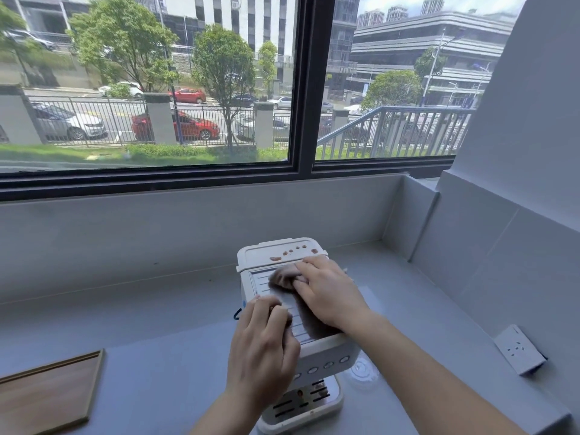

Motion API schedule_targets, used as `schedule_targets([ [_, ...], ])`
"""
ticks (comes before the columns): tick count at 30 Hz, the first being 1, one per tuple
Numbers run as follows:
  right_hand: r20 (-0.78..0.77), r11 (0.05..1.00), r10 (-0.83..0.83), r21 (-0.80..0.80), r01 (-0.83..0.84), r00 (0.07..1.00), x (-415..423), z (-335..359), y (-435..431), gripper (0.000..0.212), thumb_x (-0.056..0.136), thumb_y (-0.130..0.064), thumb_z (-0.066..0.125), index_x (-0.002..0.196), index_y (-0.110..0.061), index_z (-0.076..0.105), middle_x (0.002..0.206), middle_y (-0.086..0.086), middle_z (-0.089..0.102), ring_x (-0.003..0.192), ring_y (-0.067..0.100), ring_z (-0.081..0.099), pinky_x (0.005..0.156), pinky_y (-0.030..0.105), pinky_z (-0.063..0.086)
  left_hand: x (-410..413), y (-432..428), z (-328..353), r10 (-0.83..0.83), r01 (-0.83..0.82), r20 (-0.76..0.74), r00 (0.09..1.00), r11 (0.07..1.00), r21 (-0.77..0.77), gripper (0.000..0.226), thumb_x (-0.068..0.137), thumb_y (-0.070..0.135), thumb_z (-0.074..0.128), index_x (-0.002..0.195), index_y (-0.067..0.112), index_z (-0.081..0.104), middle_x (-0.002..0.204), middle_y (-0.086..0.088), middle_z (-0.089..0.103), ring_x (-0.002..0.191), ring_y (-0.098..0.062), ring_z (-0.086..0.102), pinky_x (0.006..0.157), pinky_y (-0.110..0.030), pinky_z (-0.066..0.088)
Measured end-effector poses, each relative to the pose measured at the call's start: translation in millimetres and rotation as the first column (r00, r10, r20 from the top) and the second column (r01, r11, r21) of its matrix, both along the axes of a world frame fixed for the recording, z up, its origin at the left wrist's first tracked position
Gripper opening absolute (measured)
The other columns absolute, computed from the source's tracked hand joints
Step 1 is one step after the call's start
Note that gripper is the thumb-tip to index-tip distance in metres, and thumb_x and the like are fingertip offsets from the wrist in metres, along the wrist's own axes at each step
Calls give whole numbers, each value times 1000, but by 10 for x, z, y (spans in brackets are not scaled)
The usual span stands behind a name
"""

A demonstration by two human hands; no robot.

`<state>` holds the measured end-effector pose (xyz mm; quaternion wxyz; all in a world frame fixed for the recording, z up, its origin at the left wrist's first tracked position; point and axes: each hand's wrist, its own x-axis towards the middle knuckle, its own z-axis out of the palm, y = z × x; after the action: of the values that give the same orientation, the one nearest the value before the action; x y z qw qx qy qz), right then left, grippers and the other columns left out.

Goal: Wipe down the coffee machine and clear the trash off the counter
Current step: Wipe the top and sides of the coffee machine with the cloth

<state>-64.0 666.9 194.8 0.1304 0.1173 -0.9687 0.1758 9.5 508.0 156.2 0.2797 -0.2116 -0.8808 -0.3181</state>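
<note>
A wide window (188, 89) w/ a dark frame fills the far wall, giving onto trees, parked cars and office blocks in daylight. Below it runs a pale grey tabletop (157, 340), boxed in at the right by a grey wall.

A white coffee machine (323, 350) stands on the tabletop right of centre, near the front edge, approx. in line w/ the window's middle post. Its ribbed top plate faces up and its button row faces the person. Its drip tray (301, 400) sits at the base.

A wooden board (47, 394) lies flat at the tabletop's near left corner, well apart from the machine.

A person leans in w/ both hands on the machine's top. A grey-brown cloth (301, 309) is spread across the ribbed plate. The right hand (329, 293) is over the cloth's far end, a bunched fold caught btwn thumb and fingers. The left hand (263, 350) sits at the near left edge of the plate, fingers curled onto the cloth's near end.

A white wall socket (519, 350) is set in the right wall, low down. A clear plastic lid (364, 373) lies on the tabletop just beside the machine's right side. Brown spots (292, 251) dot the machine's rear lid, beyond the cloth. A small blue loop (237, 313) shows at the machine's left side.
</note>
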Motion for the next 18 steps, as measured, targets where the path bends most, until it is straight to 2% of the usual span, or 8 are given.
schedule_targets([
  [2, 11, 999, -23, 35, 23, 1000, -72, 51, -149, 35, 99, -36, 46, 129, -22, 57, 138, 0, 51, 132, 22, 37, 109, 30, 25, 6, -5, -10, -4, 4, -3, 1000, 1000, -5, 7, 83, 17, 46, 81, 13, 51, 98, -2, 50, 86, -25, 47, 77, -38, 45],
  [6, 15, 983, 182, 23, -183, 983, 95, -22, -86, 35, 96, -36, 46, 128, -26, 57, 142, -5, 49, 133, 18, 38, 110, 29, 28, 1, -25, 5, -10, 10, 10, 1000, 999, -53, 7, 84, 19, 47, 84, 14, 52, 99, -1, 50, 88, -26, 48, 81, -38, 45],
  [8, -2, 995, 100, 10, -100, 995, 85, -61, 174, 35, 95, -36, 45, 126, -28, 58, 140, -8, 50, 131, 15, 39, 109, 30, 32, 2, -24, 28, -11, 12, 24, 1000, 998, -66, 5, 83, 19, 47, 84, 15, 50, 98, 1, 48, 87, -24, 46, 80, -36, 43],
  [12, 52, 977, -204, -57, 207, 978, -221, -60, 253, 25, 99, -29, 43, 114, -14, 56, 129, 5, 51, 123, 27, 43, 101, 34, 34, 6, -1, 87, 26, -11, 100, 995, 989, -144, 9, 83, 28, 45, 87, 20, 45, 101, 5, 44, 89, -21, 45, 77, -31, 41],
  [14, 112, 960, -263, -66, 271, 958, -406, -28, 129, 25, 101, -30, 39, 112, -11, 53, 129, 9, 48, 121, 32, 43, 99, 36, 34, -19, 39, 145, 91, -45, 165, 982, 964, -262, 23, 84, 40, 38, 97, 23, 45, 114, 3, 43, 103, -22, 44, 86, -31, 39],
  [15, 127, 957, -270, -77, 281, 954, -463, -10, 96, 26, 101, -30, 38, 112, -12, 52, 131, 10, 48, 121, 33, 43, 98, 36, 34, -43, 69, 174, 135, -56, 220, 966, 942, -330, 40, 84, 48, 31, 111, 23, 45, 128, -1, 41, 117, -24, 39, 99, -33, 36],
  [17, 130, 959, -248, -107, 262, 960, -463, 14, 104, 26, 100, -29, 40, 114, -14, 55, 133, 7, 48, 122, 32, 44, 98, 35, 35, -87, 127, 192, 202, -49, 319, 926, 902, -429, 77, 83, 62, 14, 144, 19, 27, 156, -8, 18, 145, -27, 10, 120, -38, 15],
  [18, 101, 968, -217, -103, 227, 971, -410, -2, 128, 27, 99, -28, 42, 116, -15, 58, 133, 4, 50, 123, 30, 44, 100, 33, 34, -103, 150, 188, 222, -44, 344, 912, 888, -458, 86, 82, 66, 8, 152, 17, 15, 162, -9, 6, 149, -25, -4, 122, -40, 5],
])
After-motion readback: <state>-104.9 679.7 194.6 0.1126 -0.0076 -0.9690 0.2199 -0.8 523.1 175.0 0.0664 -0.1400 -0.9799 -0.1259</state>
